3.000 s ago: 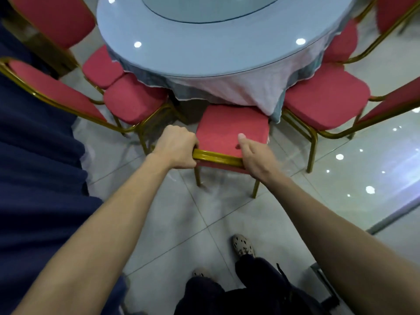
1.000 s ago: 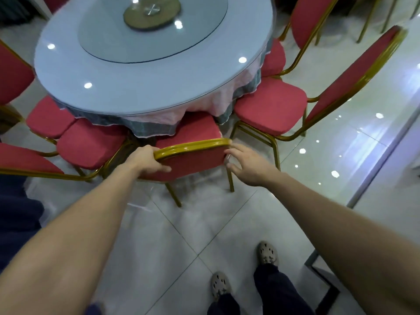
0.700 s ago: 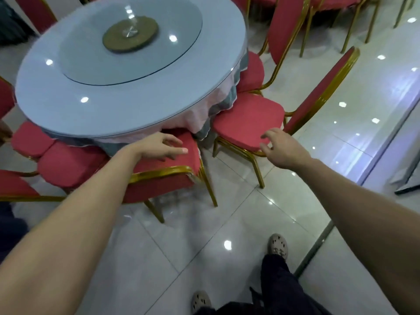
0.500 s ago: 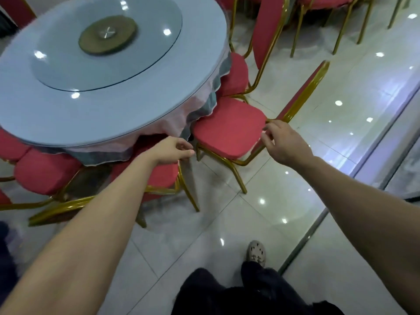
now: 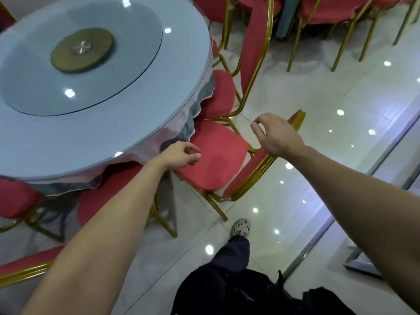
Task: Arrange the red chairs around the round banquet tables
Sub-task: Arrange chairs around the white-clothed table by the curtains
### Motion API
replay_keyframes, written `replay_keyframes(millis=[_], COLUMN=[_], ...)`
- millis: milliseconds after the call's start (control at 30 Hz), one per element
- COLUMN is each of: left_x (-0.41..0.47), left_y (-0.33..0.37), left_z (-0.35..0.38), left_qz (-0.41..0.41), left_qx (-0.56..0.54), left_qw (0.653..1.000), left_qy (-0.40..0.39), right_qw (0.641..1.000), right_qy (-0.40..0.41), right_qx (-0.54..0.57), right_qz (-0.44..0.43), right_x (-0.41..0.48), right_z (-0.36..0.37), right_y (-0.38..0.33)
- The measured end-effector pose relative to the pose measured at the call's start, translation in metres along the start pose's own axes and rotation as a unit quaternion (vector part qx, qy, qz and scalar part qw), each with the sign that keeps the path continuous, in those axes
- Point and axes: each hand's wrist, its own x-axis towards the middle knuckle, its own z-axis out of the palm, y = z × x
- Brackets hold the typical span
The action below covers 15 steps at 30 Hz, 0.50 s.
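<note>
table [image 5: 56,142]: round, glass top, at the left | red chair [image 5: 216,160]: seat front at the table's edge | right hand [image 5: 279,137]: palm on top of the backrest [image 5: 247,176], fingers loosely bent, not closed | left hand [image 5: 179,155]: over the seat's near corner, fingers loosely curled, holding nothing

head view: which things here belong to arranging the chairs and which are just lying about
Part of the job: angled red chair at the hands; tucked chair to its left; next chair beyond it; round table; left hand; right hand.

Just there: glass turntable; tablecloth; shoe.
</note>
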Motion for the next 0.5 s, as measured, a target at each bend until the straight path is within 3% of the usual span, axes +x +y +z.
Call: replay_keyframes(millis=[333,500], left_x=[0.078,0.068], left_y=[0.046,0.047], left_z=[-0.022,-0.008], left_qz=[-0.061,-0.146], left_qx=[-0.061,-0.121], left_qw=[0.994,0.967], left_qy=[0.060,0.168], right_qw=[0.985,0.951], right_qy=[-0.142,-0.220], right_qx=[-0.001,0.003], right_qz=[-0.099,-0.217], right_x=[0.115,0.167], right_z=[-0.004,0.002], right_y=[0.044,0.058])
